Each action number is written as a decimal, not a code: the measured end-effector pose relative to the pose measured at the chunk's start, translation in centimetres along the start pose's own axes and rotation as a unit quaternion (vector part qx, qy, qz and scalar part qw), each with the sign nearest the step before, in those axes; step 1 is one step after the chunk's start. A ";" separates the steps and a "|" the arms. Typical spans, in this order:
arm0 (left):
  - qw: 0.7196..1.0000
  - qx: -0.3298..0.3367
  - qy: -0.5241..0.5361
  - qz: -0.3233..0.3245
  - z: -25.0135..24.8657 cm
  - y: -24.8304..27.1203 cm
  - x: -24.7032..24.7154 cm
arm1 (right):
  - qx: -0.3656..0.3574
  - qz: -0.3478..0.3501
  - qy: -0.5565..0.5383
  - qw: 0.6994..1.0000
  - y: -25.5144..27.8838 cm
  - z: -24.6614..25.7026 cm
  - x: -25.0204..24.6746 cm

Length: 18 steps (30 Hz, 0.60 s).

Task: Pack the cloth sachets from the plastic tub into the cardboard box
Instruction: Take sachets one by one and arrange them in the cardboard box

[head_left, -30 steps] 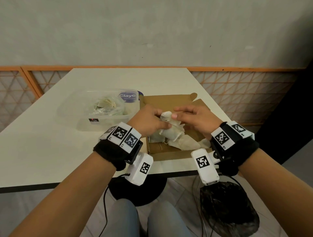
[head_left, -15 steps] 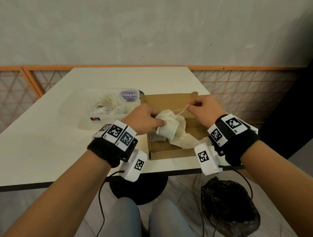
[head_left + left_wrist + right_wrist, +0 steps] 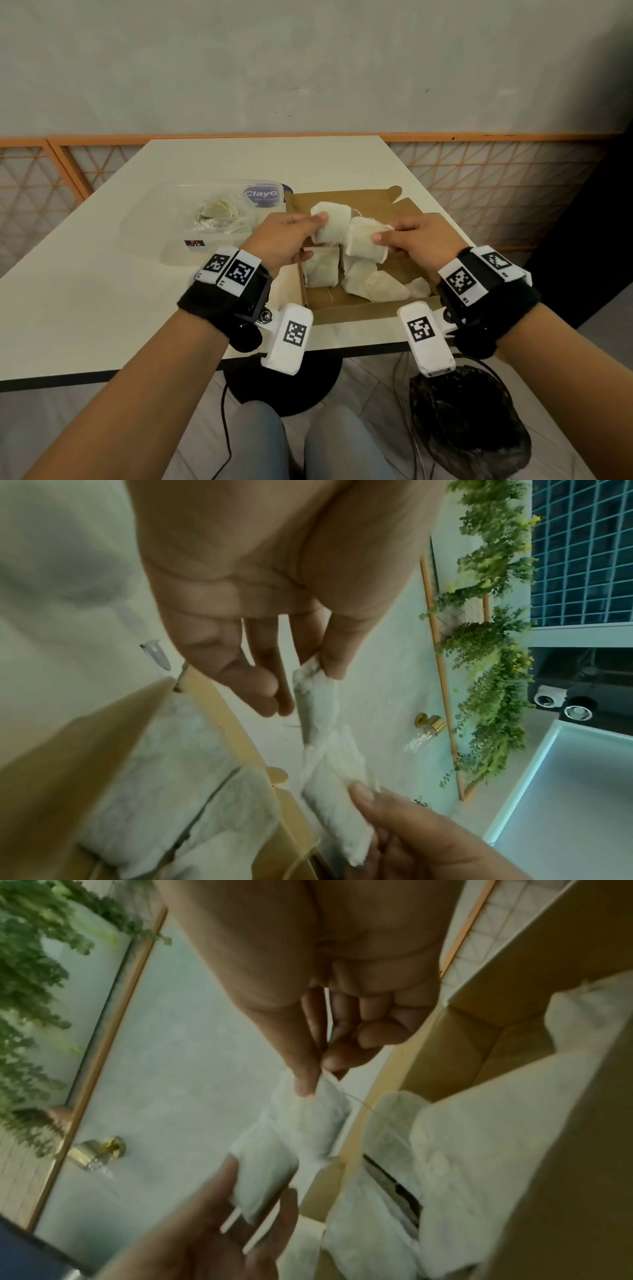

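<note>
Above the open cardboard box [image 3: 346,310] I hold two white cloth sachets that touch each other. My left hand [image 3: 318,219] pinches the corner of the left sachet [image 3: 334,222] between thumb and fingers, which the left wrist view shows as the left sachet [image 3: 315,699]. My right hand [image 3: 381,235] pinches the right sachet [image 3: 363,241], seen from the right wrist as the right sachet [image 3: 320,1115]. Several more sachets [image 3: 371,284] lie in the box. The clear plastic tub [image 3: 161,219], left of the box, holds a few pale sachets [image 3: 215,214].
A blue-labelled lid [image 3: 262,197] sits behind the tub. The white table [image 3: 102,301] ends just before my knees. On the floor lie a black bag [image 3: 469,421], the round table base [image 3: 284,387] and cables. An orange lattice rail [image 3: 479,178] runs behind the table.
Earlier both hands worked one bundle, and my right hand pulled a thread away from it. Now the bundle is parted into two sachets, one in each hand, raised higher over the box.
</note>
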<state>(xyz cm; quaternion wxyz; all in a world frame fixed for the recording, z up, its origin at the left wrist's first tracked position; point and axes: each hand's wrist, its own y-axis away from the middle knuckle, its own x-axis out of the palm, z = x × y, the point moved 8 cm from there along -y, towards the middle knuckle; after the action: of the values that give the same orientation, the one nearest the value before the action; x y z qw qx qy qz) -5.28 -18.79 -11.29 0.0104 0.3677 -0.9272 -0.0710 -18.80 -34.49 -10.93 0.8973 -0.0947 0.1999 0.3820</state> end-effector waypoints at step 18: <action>0.992 0.002 0.018 0.127 0.0 1.3 3.4 | -0.025 0.060 -0.095 0.993 0.0 3.2 2.8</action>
<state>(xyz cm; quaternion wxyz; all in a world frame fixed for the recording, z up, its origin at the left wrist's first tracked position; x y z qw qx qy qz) -8.66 -20.14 -11.20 0.0353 0.2480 -0.9662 -0.0602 -16.08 -31.63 -9.22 0.8849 -0.0679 0.1099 0.4476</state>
